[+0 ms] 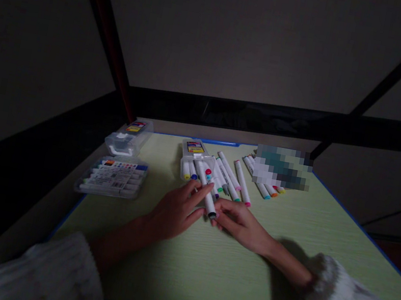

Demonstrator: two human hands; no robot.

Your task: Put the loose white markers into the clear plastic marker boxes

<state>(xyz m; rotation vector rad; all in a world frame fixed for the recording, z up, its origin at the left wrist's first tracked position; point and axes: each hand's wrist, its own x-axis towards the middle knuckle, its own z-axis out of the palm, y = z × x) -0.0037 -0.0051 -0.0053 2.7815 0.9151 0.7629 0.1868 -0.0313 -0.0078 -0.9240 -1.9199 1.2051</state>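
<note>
A white marker (206,188) with a black near end slants over the middle of the table. My left hand (179,209) is closed on it, fingers along its side. My right hand (242,223) pinches the same marker by its near end from the right; some fingertips are hidden. Just beyond, a clear plastic case (196,154) lies with markers in it, yellow and blue ends facing me. Several loose white markers (231,171) with pink, green and purple ends lie to the right of the case, close to my fingers.
On the left are a closed clear case (131,136) with a handle and a flat pack of markers (114,176). More markers (263,179) lie at the back right beside a blurred-out patch. The pale green table (194,273) has a blue edge; a wall rises behind.
</note>
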